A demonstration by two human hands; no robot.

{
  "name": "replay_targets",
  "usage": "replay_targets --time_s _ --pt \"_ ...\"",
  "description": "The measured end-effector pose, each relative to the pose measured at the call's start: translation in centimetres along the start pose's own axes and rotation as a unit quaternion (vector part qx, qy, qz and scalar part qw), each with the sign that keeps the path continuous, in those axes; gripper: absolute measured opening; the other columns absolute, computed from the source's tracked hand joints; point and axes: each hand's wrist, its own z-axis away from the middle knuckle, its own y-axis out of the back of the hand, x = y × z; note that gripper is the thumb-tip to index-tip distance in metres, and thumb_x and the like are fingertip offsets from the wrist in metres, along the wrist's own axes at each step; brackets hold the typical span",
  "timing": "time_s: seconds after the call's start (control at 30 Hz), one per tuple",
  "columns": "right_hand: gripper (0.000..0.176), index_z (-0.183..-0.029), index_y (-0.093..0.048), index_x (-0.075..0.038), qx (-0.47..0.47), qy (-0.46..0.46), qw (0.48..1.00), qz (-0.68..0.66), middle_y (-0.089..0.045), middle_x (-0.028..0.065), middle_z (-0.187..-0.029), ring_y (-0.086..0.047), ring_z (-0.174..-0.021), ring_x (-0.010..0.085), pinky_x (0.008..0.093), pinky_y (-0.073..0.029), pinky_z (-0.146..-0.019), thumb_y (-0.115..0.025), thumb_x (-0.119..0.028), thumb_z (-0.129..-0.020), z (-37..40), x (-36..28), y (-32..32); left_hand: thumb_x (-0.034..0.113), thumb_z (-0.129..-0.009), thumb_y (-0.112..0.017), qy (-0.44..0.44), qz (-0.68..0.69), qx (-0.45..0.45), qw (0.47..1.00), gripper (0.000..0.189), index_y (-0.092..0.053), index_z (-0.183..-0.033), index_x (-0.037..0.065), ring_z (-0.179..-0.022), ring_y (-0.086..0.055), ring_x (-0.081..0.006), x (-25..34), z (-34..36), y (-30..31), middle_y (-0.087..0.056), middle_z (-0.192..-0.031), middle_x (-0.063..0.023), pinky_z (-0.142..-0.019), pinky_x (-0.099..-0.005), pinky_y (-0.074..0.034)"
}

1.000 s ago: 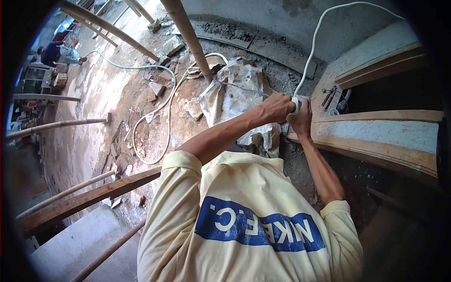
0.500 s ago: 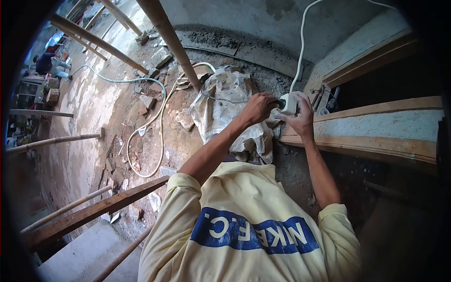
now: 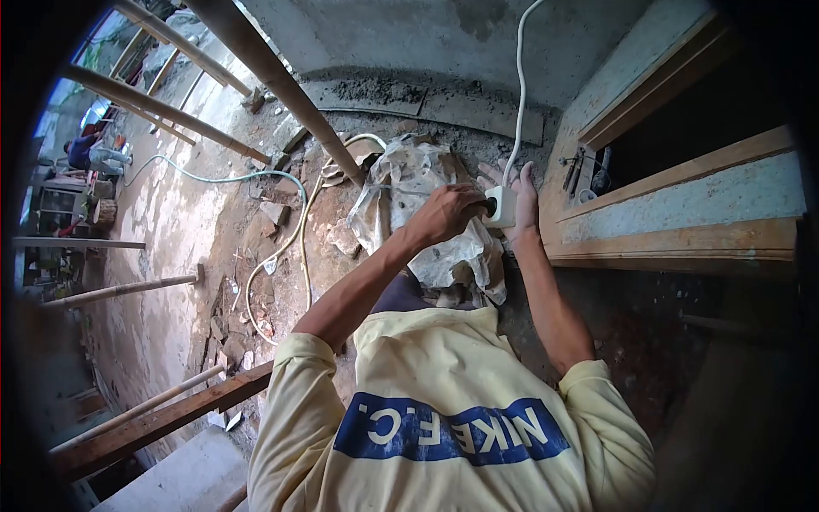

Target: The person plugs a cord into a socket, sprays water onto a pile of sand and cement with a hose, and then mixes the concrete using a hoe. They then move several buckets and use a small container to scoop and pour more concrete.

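A white extension socket (image 3: 504, 207) with a white cord (image 3: 519, 85) rests against the palm of my right hand (image 3: 526, 205). That hand supports it from behind and to the right, fingers stretched up on both sides of the cord. From the left, my left hand (image 3: 450, 212) closes on a black plug (image 3: 490, 206) at the socket's face; its fingers hide most of the plug. Beneath both hands, a crumpled, dirty whitish sheet (image 3: 405, 166) lies on the ground.
Bamboo poles (image 3: 273, 85) slant across the left and top. A hose (image 3: 303, 230) winds over the rubble-strewn ground. A wooden frame (image 3: 674, 243) stands at right, near a grey wall (image 3: 375, 43). Another person (image 3: 85, 154) is far off at upper left.
My right hand's fingers have spread out around the cord, where before they wrapped the socket. Both hands and the socket sit slightly lower and further left in view.
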Motion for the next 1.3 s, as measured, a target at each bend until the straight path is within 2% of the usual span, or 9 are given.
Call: replay_targets --time_s 0.23,0.3,0.4,0.57,0.9,1.0,1.07,1.17,1.3 --pt "0.051 -0.125 -0.042 -0.003 0.032 -0.001 0.991 0.133 -0.057 0.0065 -0.100 -0.057 -0.093 0.0150 0.0292 -0.048 -0.078 -0.064 -0.029 -0.087 1.2 1.6 1.4 0.017 -0.083 -0.061 0.027 -0.097 0.051 0.994 0.018 -0.065 -0.096 0.005 -0.081 -0.061 -0.0278 -2.3 0.9 -2.5 -0.065 -0.087 -0.0096 -0.081 -0.0404 -0.042" --pt "0.045 -0.119 -0.049 -0.004 0.049 0.010 0.977 0.205 -0.059 0.0070 -0.101 -0.058 -0.092 0.0147 0.0297 -0.049 -0.074 -0.070 -0.020 -0.083 -1.0 3.6 5.0 0.027 -0.084 -0.060 0.124 -0.115 -0.081 0.982 0.033 -0.060 -0.112 0.008 -0.104 -0.056 -0.0271 -2.4 1.0 -3.1 -0.060 -0.110 -0.0121 -0.094 -0.0450 -0.035" --pt "0.036 -0.107 -0.056 -0.003 0.191 -0.003 0.966 0.173 -0.061 0.0076 -0.100 -0.061 -0.082 0.0185 0.0330 -0.051 -0.065 -0.073 -0.010 -0.077 -2.1 3.4 6.8 0.041 -0.081 -0.063 0.148 -0.128 -0.010 0.981 0.074 -0.030 -0.142 0.017 -0.135 -0.023 -0.0354 -3.9 3.7 -6.4 -0.027 -0.144 -0.0181 -0.106 -0.0570 -0.017" --pt "0.025 -0.095 -0.063 -0.002 0.236 0.067 0.921 0.302 -0.061 0.0019 -0.084 -0.057 -0.068 0.0125 0.0271 -0.046 -0.055 -0.073 -0.017 -0.078 -5.8 2.3 13.2 0.038 -0.076 -0.068 0.266 -0.041 0.052 0.962 0.070 -0.041 -0.134 0.012 -0.124 -0.040 -0.0328 -11.2 12.0 -6.4 -0.044 -0.132 -0.0163 -0.097 -0.0523 -0.031" --pt "0.039 -0.108 -0.060 0.000 0.227 0.063 0.827 0.510 -0.064 0.0079 -0.094 -0.060 -0.087 0.0198 0.0286 -0.047 -0.067 -0.073 -0.020 -0.077 -10.8 -0.2 27.5 0.042 -0.078 -0.064 0.484 0.062 0.144 0.861 0.056 -0.053 -0.110 -0.002 -0.095 -0.056 -0.0453 -32.7 23.5 -3.2 -0.060 -0.099 -0.0284 -0.082 -0.0459 -0.046" --pt "0.037 -0.108 -0.059 0.007 0.321 0.179 0.749 0.552 -0.065 0.0089 -0.092 -0.061 -0.082 0.0152 0.0289 -0.050 -0.074 -0.071 -0.016 -0.081 -9.4 1.0 21.6 0.027 -0.076 -0.065 0.500 0.027 0.116 0.858 0.075 -0.032 -0.134 -0.006 -0.122 -0.041 -0.0416 -42.1 25.6 -7.5 -0.043 -0.129 -0.0310 -0.102 -0.0425 -0.036" --pt "0.033 -0.105 -0.058 0.007 0.512 0.349 0.562 0.548 -0.065 0.0112 -0.092 -0.060 -0.083 0.0170 0.0307 -0.049 -0.076 -0.068 -0.017 -0.084 -9.3 2.4 11.4 0.022 -0.072 -0.069 0.493 -0.003 0.128 0.861 0.087 -0.021 -0.141 -0.001 -0.132 -0.027 -0.0406 -46.1 25.4 -9.5 -0.029 -0.143 -0.0242 -0.106 -0.0485 -0.030" --pt "0.027 -0.100 -0.059 0.005 0.367 0.409 0.572 0.609 -0.065 0.0120 -0.088 -0.060 -0.079 0.0184 0.0304 -0.049 -0.071 -0.065 -0.017 -0.086 -12.1 5.8 2.1 0.023 -0.069 -0.073 0.629 0.037 0.086 0.772 0.091 -0.022 -0.142 0.004 -0.135 -0.020 -0.0420 -46.2 21.5 -6.5 -0.027 -0.145 -0.0192 -0.104 -0.0612 -0.026" --pt "0.018 -0.095 -0.060 0.003 0.023 0.265 0.679 0.684 -0.061 0.0065 -0.091 -0.055 -0.086 0.0133 0.0259 -0.043 -0.078 -0.053 -0.013 -0.093 -21.0 12.5 -3.0 0.025 -0.068 -0.074 0.574 0.105 0.085 0.808 0.084 -0.030 -0.139 0.014 -0.135 -0.018 -0.0440 -48.7 22.2 -9.3 -0.032 -0.144 -0.0113 -0.099 -0.0697 -0.022"
